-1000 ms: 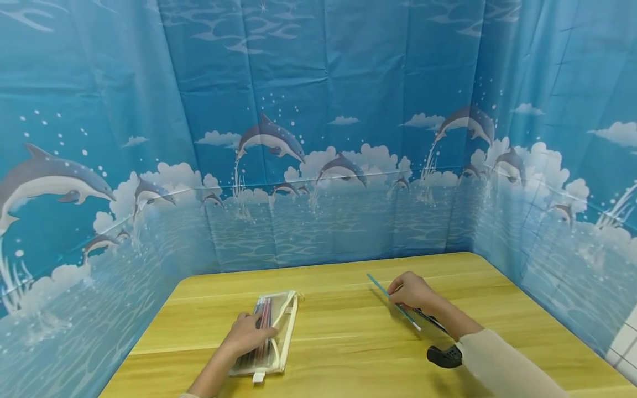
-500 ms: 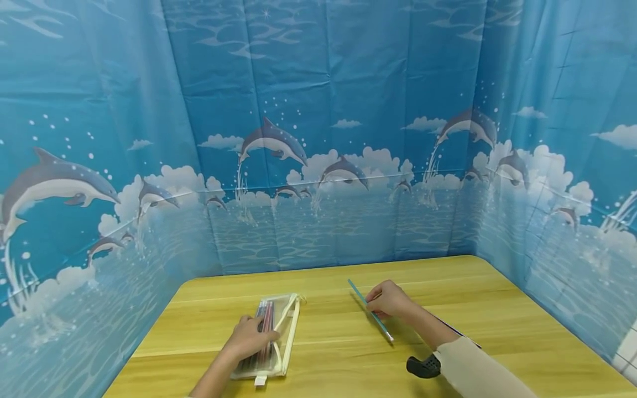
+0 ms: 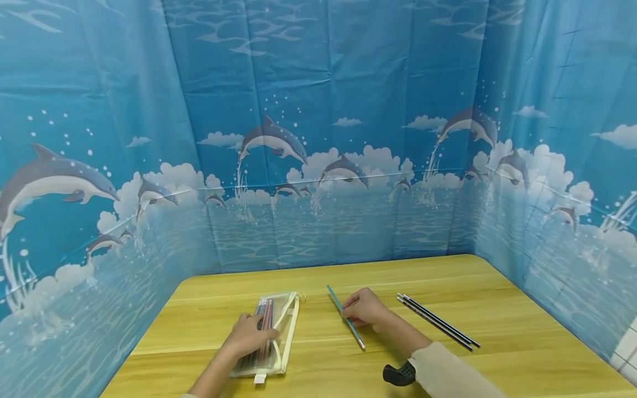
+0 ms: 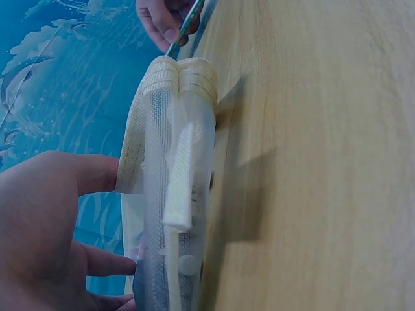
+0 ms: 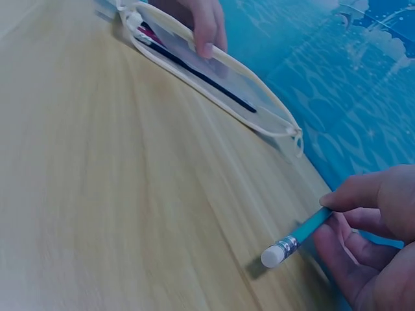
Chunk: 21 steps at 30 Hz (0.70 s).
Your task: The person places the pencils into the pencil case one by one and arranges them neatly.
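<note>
Left hand [image 3: 249,336] on the clear pouch [image 3: 283,338], thumb and fingers gripping its upper wall near the mouth; right hand [image 3: 367,308] pinches a teal pencil [image 5: 310,227] about mid-shaft. Pouch lies on the left of the tabletop [image 3: 323,354], mouth gaping to the right; pencil held in the space between it and the right hand, apart from both rim and pouch wall. Likeliest trouble: pencil slants across the line of the mouth, so an end could snag on the cream zipper band. Mouth looks slack; should the left grip ease, the upper wall could sag and narrow it. Mid-shaft pinch might also let the pencil swivel if it knocks the rim, and tilting the pouch could spill pencils already inside, a dark pencil [image 5: 220,88] among them. Appearance: slim, straight, teal, pale marks along the shaft in the left wrist view; silvery ferrule [image 5: 287,244], white eraser [image 5: 271,256] toward the person; whether the far end is sharpened, cannot tell. More dark pencils [image 3: 438,319] lie together farther right.
</note>
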{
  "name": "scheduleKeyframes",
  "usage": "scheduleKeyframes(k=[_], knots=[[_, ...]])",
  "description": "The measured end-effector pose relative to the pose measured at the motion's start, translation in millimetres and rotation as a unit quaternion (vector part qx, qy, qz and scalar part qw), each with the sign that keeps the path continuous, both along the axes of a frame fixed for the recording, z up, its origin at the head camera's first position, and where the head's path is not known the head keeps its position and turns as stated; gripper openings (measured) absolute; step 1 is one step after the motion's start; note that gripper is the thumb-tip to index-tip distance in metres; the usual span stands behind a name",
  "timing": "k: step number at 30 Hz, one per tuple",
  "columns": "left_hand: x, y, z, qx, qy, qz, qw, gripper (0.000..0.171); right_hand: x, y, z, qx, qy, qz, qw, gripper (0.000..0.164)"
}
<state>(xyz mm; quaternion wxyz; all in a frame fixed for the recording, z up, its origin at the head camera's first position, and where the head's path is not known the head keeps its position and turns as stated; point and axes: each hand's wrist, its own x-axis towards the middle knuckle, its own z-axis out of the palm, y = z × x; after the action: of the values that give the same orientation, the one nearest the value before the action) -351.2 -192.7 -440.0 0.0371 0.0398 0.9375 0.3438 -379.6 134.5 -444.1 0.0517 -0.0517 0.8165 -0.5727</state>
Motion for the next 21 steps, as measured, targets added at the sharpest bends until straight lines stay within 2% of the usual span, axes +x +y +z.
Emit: scheduleKeyframes(k=[12,21], knots=[[0.0,0.0,0.2,0.004,-0.001,-0.003,1.0000,0.086,3.4,-41.5,-2.8,-0.014,-0.001,0.027,1.000,0.015],[1.9,0.7,1.7,0.003,0.009,-0.004,0.9999,0.085,8.5,-57.5,-4.4,-0.020,0.000,0.037,0.999,0.014]])
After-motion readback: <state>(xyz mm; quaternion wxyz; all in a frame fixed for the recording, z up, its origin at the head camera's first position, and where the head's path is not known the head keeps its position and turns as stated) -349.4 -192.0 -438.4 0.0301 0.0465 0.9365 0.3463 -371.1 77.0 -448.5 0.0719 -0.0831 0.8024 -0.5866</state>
